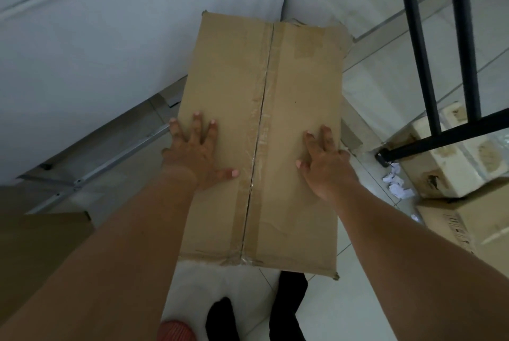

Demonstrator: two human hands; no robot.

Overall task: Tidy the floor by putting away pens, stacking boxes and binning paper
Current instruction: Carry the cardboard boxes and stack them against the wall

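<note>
left hand (197,157) | right hand (326,165) | flat on taped cardboard box (292,87)

The large box (264,131) stands close to the white wall (91,45) on its left, leaving only a narrow gap. On its right, bare floor (385,87) is open, but black metal legs (421,59), paper scraps (396,183) and more boxes (451,164) stand near.

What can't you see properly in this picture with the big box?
- Head view: what the big cardboard box rests on; the box itself covers it.
- Inside the box: its taped flaps are shut.
- Print on the lower right box: too small, and the picture's edge cuts it.
- The crumpled paper: any writing is too small and blurred.
</note>
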